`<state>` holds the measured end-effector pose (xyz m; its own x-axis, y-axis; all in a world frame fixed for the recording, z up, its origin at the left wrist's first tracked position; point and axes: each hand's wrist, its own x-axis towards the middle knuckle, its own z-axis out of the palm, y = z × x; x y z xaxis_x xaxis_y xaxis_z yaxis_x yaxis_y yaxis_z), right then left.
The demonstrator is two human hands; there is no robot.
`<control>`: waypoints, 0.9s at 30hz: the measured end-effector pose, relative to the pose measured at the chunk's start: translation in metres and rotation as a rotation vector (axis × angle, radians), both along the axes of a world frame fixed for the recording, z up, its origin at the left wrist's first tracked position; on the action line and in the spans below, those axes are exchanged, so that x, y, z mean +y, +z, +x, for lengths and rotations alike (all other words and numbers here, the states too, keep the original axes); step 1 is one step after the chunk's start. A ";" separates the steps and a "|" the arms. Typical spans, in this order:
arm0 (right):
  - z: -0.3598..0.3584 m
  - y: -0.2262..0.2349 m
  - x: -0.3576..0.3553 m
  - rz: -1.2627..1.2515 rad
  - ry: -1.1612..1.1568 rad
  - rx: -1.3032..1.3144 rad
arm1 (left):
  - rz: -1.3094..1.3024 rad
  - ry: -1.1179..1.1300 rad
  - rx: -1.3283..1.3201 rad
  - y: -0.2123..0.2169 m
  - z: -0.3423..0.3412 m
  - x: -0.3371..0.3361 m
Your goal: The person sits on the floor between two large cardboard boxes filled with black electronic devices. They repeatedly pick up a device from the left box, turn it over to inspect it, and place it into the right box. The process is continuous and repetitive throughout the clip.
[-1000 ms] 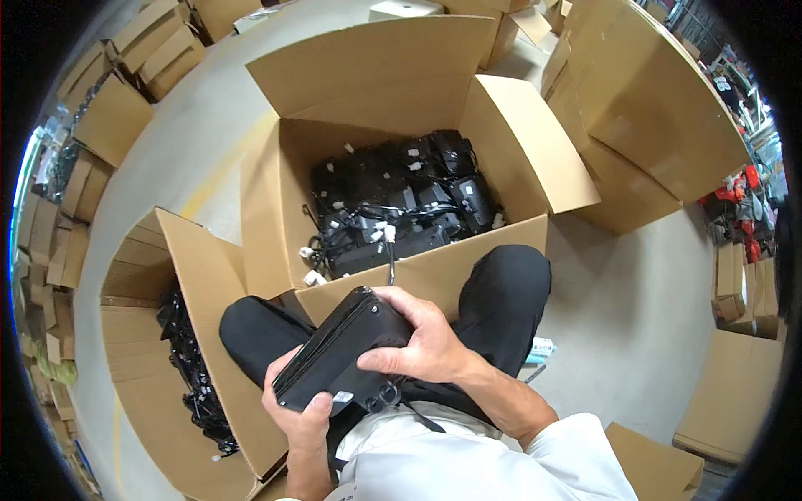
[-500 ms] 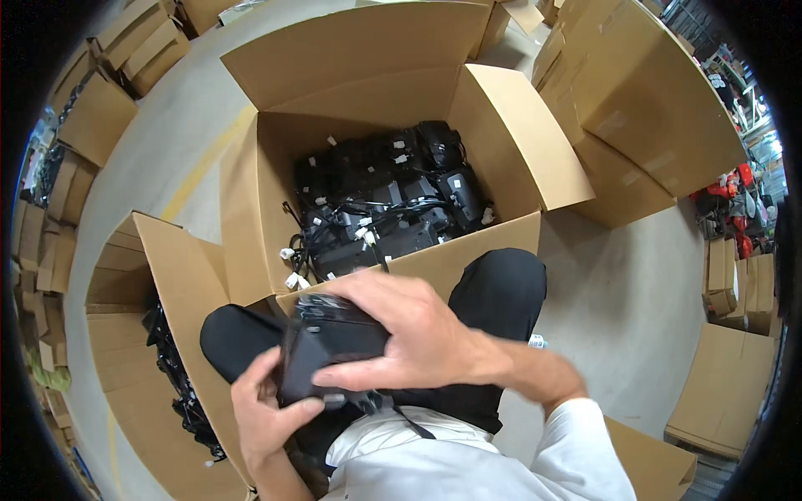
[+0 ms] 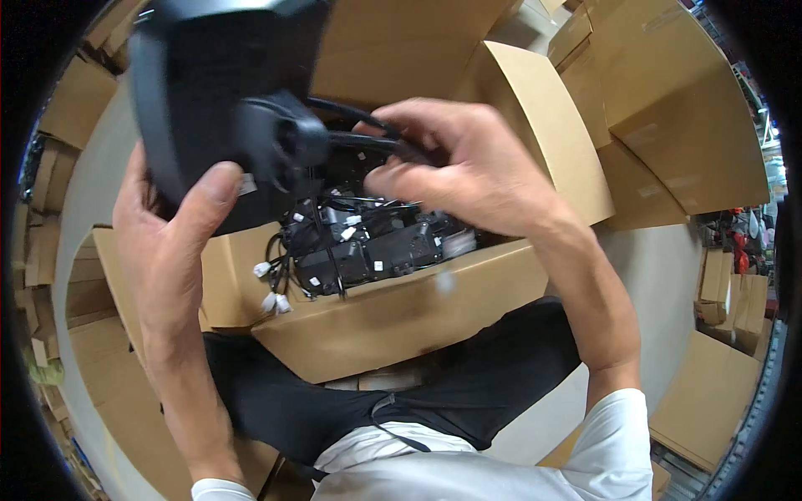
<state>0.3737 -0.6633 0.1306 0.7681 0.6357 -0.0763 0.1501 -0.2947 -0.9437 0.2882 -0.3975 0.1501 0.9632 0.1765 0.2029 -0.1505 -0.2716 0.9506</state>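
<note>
My left hand (image 3: pixel 171 225) grips a black plastic housing (image 3: pixel 230 75) with a rounded mount on its side, held up close at the upper left, with the thumb across its lower part. Black cables (image 3: pixel 359 140) run from the mount to my right hand (image 3: pixel 476 171), whose curled fingers pinch them. White connectors (image 3: pixel 451 267) below the right hand are smeared by motion. Beneath both hands, an open cardboard box (image 3: pixel 401 309) contains several similar black housings (image 3: pixel 359 263) with wires and white plugs. The raised housing hides part of this box.
My knees, in black trousers (image 3: pixel 501 355), are spread before the box. Another open carton (image 3: pixel 125 359) stands at the left. Large cardboard boxes (image 3: pixel 677 125) rise at the right, with a flat-sided carton (image 3: pixel 710 401) lower down. Grey floor (image 3: pixel 660 284) shows between them.
The housing has been lifted from my lap up and forward, toward the upper left. My right hand has left its body and now holds the cables. The view has shifted somewhat.
</note>
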 end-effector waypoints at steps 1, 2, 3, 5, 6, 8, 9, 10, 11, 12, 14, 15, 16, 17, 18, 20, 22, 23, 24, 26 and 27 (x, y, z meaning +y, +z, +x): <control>0.005 -0.006 -0.012 0.066 -0.080 -0.063 | 0.014 -0.013 0.043 -0.005 0.013 -0.009; 0.011 -0.013 -0.022 0.133 -0.148 -0.134 | 0.028 -0.016 0.079 -0.012 0.023 -0.016; 0.022 -0.015 -0.034 -0.012 -0.172 -0.265 | 0.079 -0.060 0.105 -0.023 0.032 -0.019; 0.030 -0.026 -0.036 -0.138 -0.121 -0.341 | 0.159 -0.102 0.021 -0.051 0.044 -0.025; 0.033 -0.033 -0.036 -0.200 -0.092 -0.378 | 0.155 -0.108 -0.007 -0.059 0.048 -0.030; 0.036 -0.065 -0.034 -0.231 0.041 -0.493 | 0.239 -0.023 -0.014 -0.065 0.058 -0.022; 0.037 -0.081 -0.029 -0.249 0.062 -0.388 | 0.286 0.029 -0.020 -0.066 0.062 -0.014; 0.035 -0.094 -0.026 -0.276 0.072 -0.279 | 0.343 0.084 -0.022 -0.066 0.069 -0.009; 0.031 -0.101 -0.023 -0.286 0.164 -0.210 | 0.398 0.135 -0.021 -0.065 0.076 -0.005; 0.025 -0.108 -0.020 -0.295 0.255 -0.138 | 0.453 0.185 -0.019 -0.064 0.083 -0.006; 0.002 -0.126 -0.016 -0.303 0.518 -0.228 | 0.548 0.010 -0.079 -0.066 0.096 -0.025; -0.003 -0.127 -0.022 -0.433 0.664 -0.119 | 0.567 -0.135 -0.081 -0.073 0.103 -0.039; 0.003 -0.114 -0.028 -0.425 0.633 -0.042 | 0.590 -0.264 -0.079 -0.078 0.108 -0.050; 0.013 -0.098 -0.040 -0.417 0.612 0.033 | 0.562 -0.432 0.084 -0.090 0.113 -0.061; 0.021 -0.085 -0.054 -0.413 0.586 0.111 | 0.520 -0.603 0.246 -0.111 0.120 -0.076; 0.030 -0.065 -0.082 -0.278 0.405 0.235 | 0.201 -0.749 0.591 -0.180 0.132 -0.110; 0.029 -0.072 -0.099 -0.212 0.167 -0.004 | -0.012 -0.893 0.653 -0.250 0.139 -0.142; 0.028 -0.079 -0.108 -0.219 0.049 -0.021 | -0.032 -0.924 0.751 -0.280 0.138 -0.157; 0.027 -0.085 -0.117 -0.225 -0.070 -0.039 | -0.050 -0.956 0.849 -0.302 0.136 -0.171; 0.024 -0.091 -0.128 -0.349 -0.166 0.040 | -0.103 -0.969 1.101 -0.324 0.133 -0.194; 0.025 -0.099 -0.132 -0.452 -0.150 -0.015 | -0.171 -0.964 1.100 -0.336 0.137 -0.200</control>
<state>0.3984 -0.7951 0.0313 0.8521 0.4232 -0.3078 0.0871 -0.6947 -0.7140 0.4250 -0.5974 -0.1862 0.3722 -0.6629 -0.6497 0.5996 -0.3626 0.7135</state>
